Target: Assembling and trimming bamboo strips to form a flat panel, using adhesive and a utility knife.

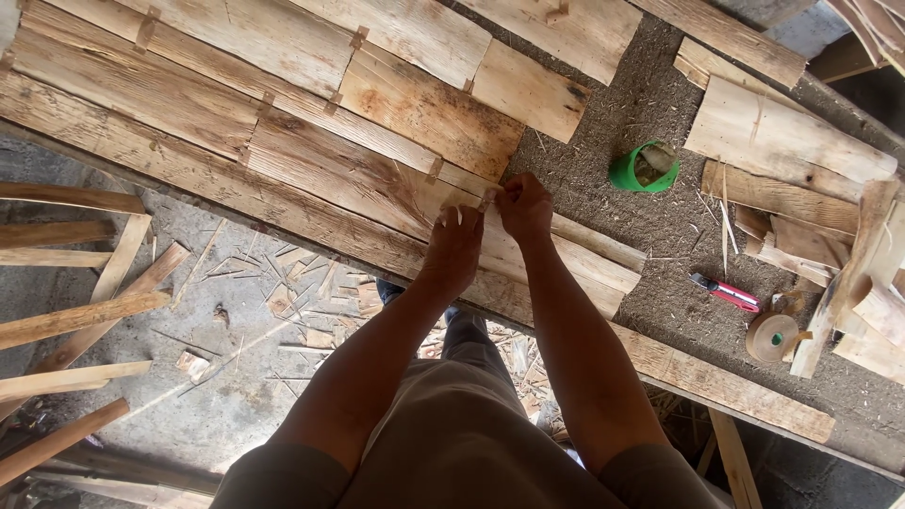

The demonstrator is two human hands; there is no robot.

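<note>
My left hand and my right hand meet over a sheet of thin wood veneer pieces that lies on a rough workbench. Both hands pinch a small pale strip at the seam where two veneer pieces join. Short strips like it bridge other seams across the sheet. The fingers are bent down on the strip, and the part under them is hidden.
A green tape roll sits to the right, with a red utility knife and a brown tape roll beyond it. Loose veneer pieces are stacked at far right. Wood scraps and splinters lie on the concrete floor below.
</note>
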